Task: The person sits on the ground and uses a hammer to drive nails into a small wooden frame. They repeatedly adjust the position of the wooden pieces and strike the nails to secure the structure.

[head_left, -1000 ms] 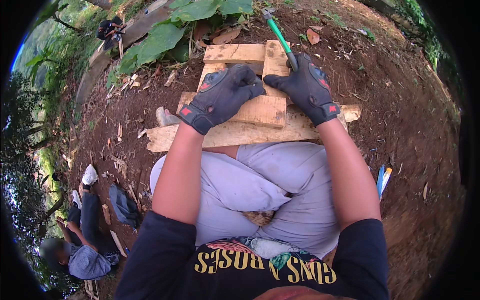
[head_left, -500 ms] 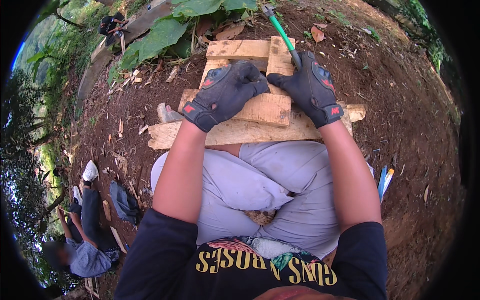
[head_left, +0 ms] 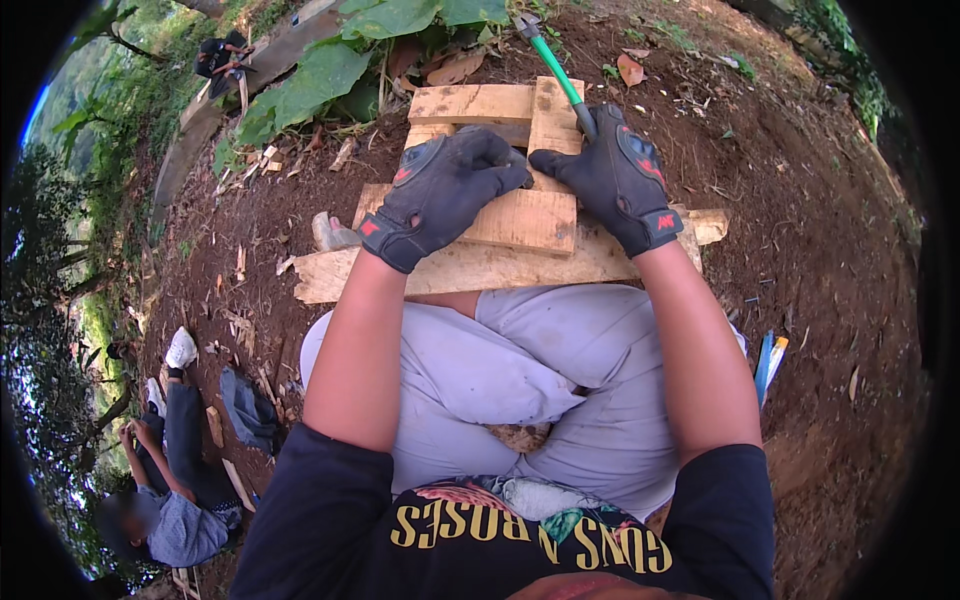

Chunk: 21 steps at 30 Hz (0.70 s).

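Left hand [head_left: 440, 195] over planks [head_left: 535, 222]; right hand [head_left: 620, 185] grips green hammer [head_left: 557, 67]

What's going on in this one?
A person sits with legs folded, both black-gloved hands over overlapping wooden boards. The right hand grips a green-handled hammer, its head pointing away from the wearer. The left hand is curled over the boards; whether it pinches anything can't be made out. Another person is off to the left.

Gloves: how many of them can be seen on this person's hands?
2: one dark glove on the left hand, over the wooden pieces, and a second glove on the right hand, which holds the green-handled tool. Neither is hidden.
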### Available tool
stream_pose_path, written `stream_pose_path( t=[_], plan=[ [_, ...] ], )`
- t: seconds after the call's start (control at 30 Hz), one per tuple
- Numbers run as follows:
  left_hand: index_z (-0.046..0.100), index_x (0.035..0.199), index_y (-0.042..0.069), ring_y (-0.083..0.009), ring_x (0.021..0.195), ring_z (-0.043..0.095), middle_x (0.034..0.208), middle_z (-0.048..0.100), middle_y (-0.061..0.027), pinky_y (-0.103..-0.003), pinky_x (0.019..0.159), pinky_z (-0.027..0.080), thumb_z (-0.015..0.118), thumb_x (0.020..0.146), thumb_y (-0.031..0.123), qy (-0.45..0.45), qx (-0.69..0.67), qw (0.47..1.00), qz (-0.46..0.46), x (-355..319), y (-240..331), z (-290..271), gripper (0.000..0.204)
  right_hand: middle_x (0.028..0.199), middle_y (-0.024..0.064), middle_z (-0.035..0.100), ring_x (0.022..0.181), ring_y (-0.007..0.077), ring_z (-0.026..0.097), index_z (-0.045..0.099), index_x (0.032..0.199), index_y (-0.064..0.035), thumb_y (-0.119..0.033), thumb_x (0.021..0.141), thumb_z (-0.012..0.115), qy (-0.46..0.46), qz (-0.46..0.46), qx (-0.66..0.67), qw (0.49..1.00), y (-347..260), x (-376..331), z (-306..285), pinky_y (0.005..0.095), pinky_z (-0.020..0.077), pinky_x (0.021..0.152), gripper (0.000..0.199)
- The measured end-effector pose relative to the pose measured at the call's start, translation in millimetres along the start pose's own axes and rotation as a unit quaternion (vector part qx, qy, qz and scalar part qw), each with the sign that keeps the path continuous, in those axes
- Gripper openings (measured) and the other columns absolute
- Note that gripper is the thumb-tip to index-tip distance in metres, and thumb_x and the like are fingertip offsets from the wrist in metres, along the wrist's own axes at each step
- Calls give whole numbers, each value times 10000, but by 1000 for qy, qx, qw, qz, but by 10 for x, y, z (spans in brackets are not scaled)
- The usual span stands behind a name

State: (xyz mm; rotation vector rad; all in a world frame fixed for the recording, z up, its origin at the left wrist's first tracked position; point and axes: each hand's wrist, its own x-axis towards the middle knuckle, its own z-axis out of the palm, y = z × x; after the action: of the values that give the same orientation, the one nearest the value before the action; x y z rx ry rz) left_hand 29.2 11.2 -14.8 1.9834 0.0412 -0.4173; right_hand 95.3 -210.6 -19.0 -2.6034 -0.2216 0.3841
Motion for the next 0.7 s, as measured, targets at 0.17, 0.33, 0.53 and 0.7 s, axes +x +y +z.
stream_pose_path(
  t=[0.17, 0.33, 0.53, 0.7],
  plan=[
    [736, 1148, 8, -160, 1083, 724, 1158, 795, -81, -330, 1002, 558, 767, 1009, 229, 1, 25, 999, -23, -24, 130, -81, 263, 1102, 248, 766, 1028, 424, 772, 617, 1244, -9, -558, 787, 903, 20, -18, 3, 1000, 79, 16, 48, 522, 606, 873, 770],
    [742, 1138, 14, -157, 1083, 718, 1161, 794, -90, -323, 1002, 562, 784, 1010, 202, -19, -96, 995, -29, -33, 24, -19, 231, 1100, 251, 764, 1029, 422, 772, 613, 1236, -10, -566, 787, 901, 7, -12, -5, 1000, 73, 23, 55, 520, 606, 871, 771],
    [740, 1125, 11, -136, 1066, 715, 1149, 795, -87, -323, 985, 572, 784, 1013, 196, -20, -22, 1000, 3, -25, 27, -24, 221, 1099, 256, 761, 1031, 427, 768, 621, 1220, 1, -563, 786, 900, 1, -5, -5, 1000, 13, -5, -6, 521, 602, 874, 765],
    [744, 1142, 10, -142, 1060, 728, 1134, 802, -79, -322, 972, 580, 788, 1008, 218, -24, 8, 999, -24, -66, 215, -64, 251, 1149, 239, 733, 1066, 423, 739, 650, 1284, -34, -556, 793, 905, -9, 17, -2, 1000, -11, -8, -31, 524, 581, 889, 760]
  ],
)
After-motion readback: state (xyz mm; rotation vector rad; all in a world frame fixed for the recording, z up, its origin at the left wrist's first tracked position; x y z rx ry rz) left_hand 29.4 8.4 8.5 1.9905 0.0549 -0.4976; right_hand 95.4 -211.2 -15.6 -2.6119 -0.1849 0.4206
